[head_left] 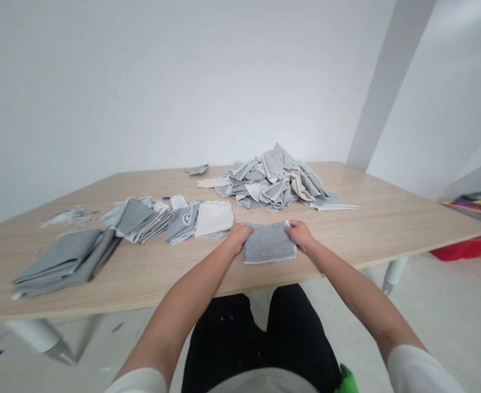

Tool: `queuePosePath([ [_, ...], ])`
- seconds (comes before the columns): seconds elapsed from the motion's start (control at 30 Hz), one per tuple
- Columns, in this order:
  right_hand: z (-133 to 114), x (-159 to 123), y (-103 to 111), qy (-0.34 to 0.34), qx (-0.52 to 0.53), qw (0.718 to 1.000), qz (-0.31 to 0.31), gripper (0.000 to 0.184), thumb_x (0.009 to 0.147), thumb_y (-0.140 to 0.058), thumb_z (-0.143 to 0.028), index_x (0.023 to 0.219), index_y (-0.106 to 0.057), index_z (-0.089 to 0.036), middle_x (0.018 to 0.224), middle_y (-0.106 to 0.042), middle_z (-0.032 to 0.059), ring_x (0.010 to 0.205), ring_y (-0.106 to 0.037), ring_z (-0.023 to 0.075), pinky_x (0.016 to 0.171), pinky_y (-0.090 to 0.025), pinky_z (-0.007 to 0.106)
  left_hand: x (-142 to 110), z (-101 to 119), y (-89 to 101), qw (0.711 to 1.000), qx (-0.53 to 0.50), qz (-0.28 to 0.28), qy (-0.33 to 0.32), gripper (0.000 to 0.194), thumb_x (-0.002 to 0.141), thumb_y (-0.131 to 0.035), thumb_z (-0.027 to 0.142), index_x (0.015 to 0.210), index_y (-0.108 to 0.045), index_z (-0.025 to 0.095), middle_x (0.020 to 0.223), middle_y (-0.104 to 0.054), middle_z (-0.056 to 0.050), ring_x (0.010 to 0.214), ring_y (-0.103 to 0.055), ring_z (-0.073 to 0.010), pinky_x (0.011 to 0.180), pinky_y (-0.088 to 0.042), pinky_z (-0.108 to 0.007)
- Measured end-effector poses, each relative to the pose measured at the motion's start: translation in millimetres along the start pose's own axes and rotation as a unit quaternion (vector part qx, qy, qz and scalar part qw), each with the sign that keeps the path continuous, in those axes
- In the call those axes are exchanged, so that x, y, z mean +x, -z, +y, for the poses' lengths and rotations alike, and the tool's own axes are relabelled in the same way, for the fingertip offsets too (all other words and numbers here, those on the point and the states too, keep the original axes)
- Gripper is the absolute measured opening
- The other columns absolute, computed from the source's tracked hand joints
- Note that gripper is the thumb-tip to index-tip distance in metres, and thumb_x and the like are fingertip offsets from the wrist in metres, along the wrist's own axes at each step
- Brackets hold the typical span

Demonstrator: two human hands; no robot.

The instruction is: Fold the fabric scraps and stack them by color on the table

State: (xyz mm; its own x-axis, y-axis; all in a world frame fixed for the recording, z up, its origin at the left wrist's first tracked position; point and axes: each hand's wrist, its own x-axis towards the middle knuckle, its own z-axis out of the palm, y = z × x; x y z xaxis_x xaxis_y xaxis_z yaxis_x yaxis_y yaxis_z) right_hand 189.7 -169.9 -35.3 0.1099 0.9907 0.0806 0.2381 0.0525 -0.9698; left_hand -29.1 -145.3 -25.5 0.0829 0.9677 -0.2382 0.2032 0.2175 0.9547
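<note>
A small rectangular piece of grey fabric [270, 243] with pale edges is stretched out between my two hands, over the front of the table. My left hand [239, 236] pinches its upper left corner. At the upper right corner, my right hand [300, 233] grips it between thumb and fingers. Just left of my left hand lies a cream fabric piece [214, 218] on a small stack. Beside that is a grey fabric piece [182, 220] with a white mark on it.
A heap of loose grey and cream fabric scraps [269, 180] sits at the back of the wooden table [371, 218]. Farther left are layered cloth pieces [142, 218], a folded grey fabric stack [64, 261] and pale thread waste [69, 216]. Red and yellow fabric [469, 245] lies beyond the right edge.
</note>
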Motion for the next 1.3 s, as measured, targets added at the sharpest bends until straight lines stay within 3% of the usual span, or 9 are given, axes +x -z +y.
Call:
queuePosePath([
  [0.1, 2.4, 1.6, 0.7, 0.011, -0.026, 0.999, 0.014, 0.012, 0.067, -0.057, -0.025, 0.068, -0.065, -0.015, 0.054, -0.061, -0.0013, 0.051, -0.054, 0.013, 0.048, -0.038, 0.021, -2.0, 1.3, 0.8, 0.998, 0.042, 0.025, -0.026, 0.033, 0.09, -0.056, 0.034, 0.117, -0.056, 0.015, 0.116, -0.059, -0.009, 0.098, -0.061, -0.0205, 0.082, -0.053, -0.041],
  [0.23, 7.9, 5.9, 0.7, 0.014, -0.071, 0.997, 0.038, 0.015, 0.068, -0.056, -0.027, 0.067, -0.065, -0.015, 0.054, -0.06, -0.0008, 0.052, -0.054, 0.0135, 0.048, -0.037, 0.021, -2.4, 1.2, 1.0, 0.99, 0.103, 0.074, -0.067, 0.019, 0.08, -0.063, 0.027, 0.091, -0.068, 0.013, 0.088, -0.07, -0.006, 0.084, -0.064, -0.0203, 0.07, -0.05, -0.029],
  [0.37, 13.4, 13.3, 2.7, 0.007, -0.128, 0.989, 0.073, 0.017, 0.068, -0.057, -0.029, 0.072, -0.064, -0.014, 0.059, -0.062, 0.0012, 0.056, -0.056, 0.0151, 0.052, -0.038, 0.023, 1.3, 0.6, 2.2, 0.974, 0.161, 0.122, -0.103, 0.01, 0.07, -0.062, 0.02, 0.074, -0.069, 0.015, 0.07, -0.069, -0.005, 0.082, -0.065, -0.0219, 0.069, -0.046, -0.026],
  [0.57, 20.9, 21.7, 9.3, -0.006, -0.22, 0.967, 0.129, 0.048, 0.067, -0.064, -0.031, 0.11, -0.055, -0.012, 0.094, -0.067, 0.0119, 0.081, -0.062, 0.0215, 0.068, -0.046, 0.028, 6.7, -4.2, 8.9, 0.945, 0.232, 0.165, -0.161, 0.013, 0.066, -0.061, 0.014, 0.076, -0.068, 0.018, 0.086, -0.07, -0.01, 0.098, -0.061, -0.0257, 0.086, -0.042, -0.031],
  [0.7, 21.3, 19.5, 13.6, 0.014, -0.268, 0.956, 0.121, 0.048, 0.075, -0.058, -0.033, 0.117, -0.051, -0.01, 0.097, -0.067, 0.0141, 0.084, -0.063, 0.0238, 0.074, -0.047, 0.032, 4.5, -6.0, 11.9, 0.931, 0.262, 0.159, -0.199, 0.017, 0.07, -0.059, 0.018, 0.085, -0.067, 0.017, 0.092, -0.069, -0.01, 0.1, -0.06, -0.0261, 0.091, -0.04, -0.033],
  [0.87, 14.1, 4.9, 21.8, 0.105, -0.331, 0.934, 0.079, 0.04, 0.083, -0.052, -0.032, 0.116, -0.056, -0.01, 0.116, -0.062, 0.0178, 0.109, -0.056, 0.0263, 0.096, -0.039, 0.036, -8.3, -7.6, 18.9, 0.906, 0.313, 0.117, -0.261, 0.028, 0.076, -0.057, 0.024, 0.102, -0.065, 0.015, 0.105, -0.066, -0.013, 0.108, -0.056, -0.0265, 0.097, -0.037, -0.036],
  [1.1, -0.3, -32.6, 14.5, 0.23, -0.382, 0.893, -0.058, 0.04, 0.087, -0.053, -0.041, 0.114, -0.064, -0.012, 0.126, -0.059, 0.0159, 0.126, -0.045, 0.0275, 0.112, -0.021, 0.042, -53.7, -9.6, 29.5, 0.86, 0.367, -0.009, -0.355, 0.043, 0.079, -0.06, 0.038, 0.117, -0.061, 0.018, 0.124, -0.061, -0.012, 0.117, -0.053, -0.026, 0.104, -0.035, -0.037],
  [1.2, -5.8, -46.9, 8.7, 0.265, -0.419, 0.86, -0.12, 0.05, 0.086, -0.053, -0.051, 0.118, -0.064, -0.016, 0.137, -0.052, 0.0147, 0.137, -0.029, 0.0328, 0.112, -0.022, 0.048, -71.3, -11.3, 28.7, 0.811, 0.418, -0.084, -0.4, 0.06, 0.072, -0.069, 0.044, 0.125, -0.057, 0.02, 0.131, -0.057, -0.012, 0.122, -0.05, -0.0279, 0.106, -0.034, -0.038],
  [1.3, -8.1, -53.8, 4.9, 0.274, -0.451, 0.831, -0.174, 0.057, 0.084, -0.052, -0.057, 0.124, -0.061, -0.017, 0.14, -0.049, 0.0145, 0.14, -0.024, 0.0348, 0.111, -0.023, 0.049, -76.5, -13.4, 26.7, 0.755, 0.493, -0.107, -0.42, 0.053, 0.081, -0.06, 0.044, 0.127, -0.057, 0.018, 0.132, -0.056, -0.014, 0.122, -0.05, -0.028, 0.105, -0.034, -0.041],
])
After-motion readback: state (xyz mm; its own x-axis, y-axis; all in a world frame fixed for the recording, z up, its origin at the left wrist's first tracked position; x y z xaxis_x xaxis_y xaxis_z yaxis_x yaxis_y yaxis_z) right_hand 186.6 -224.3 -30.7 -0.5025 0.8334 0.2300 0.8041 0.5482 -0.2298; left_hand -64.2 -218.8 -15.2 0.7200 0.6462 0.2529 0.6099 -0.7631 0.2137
